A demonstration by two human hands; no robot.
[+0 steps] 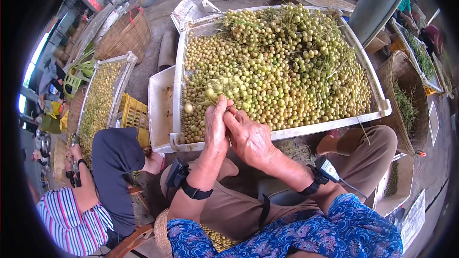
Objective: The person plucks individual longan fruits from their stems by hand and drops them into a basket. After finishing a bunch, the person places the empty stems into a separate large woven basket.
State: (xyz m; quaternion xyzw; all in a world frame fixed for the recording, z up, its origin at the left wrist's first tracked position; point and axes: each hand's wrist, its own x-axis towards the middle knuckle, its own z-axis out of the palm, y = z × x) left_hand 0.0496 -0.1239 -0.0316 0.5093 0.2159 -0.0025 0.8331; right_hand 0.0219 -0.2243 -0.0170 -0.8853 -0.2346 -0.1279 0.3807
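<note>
My left hand (217, 123) is closed, thumb and fingers pinched at the base of a small bunch of round yellow-green fruits (224, 87). My right hand (249, 137) is curled shut right against it, and whatever its fingers grip is hidden. Both hands are above the near edge of a white plastic tray (330, 123). Loose fruits (267, 93) of the same kind cover much of the tray. Toward its back and right side lies a heap of fruit bunches still on their green stems (306, 38).
At left, a co-worker in a striped shirt (71, 220) sits by another fruit tray (129, 67). A yellow crate (135, 114) and woven basket (125, 36) are near. A grey post (382, 5) rises behind my tray; a tall basket (416, 124) with stems stands right.
</note>
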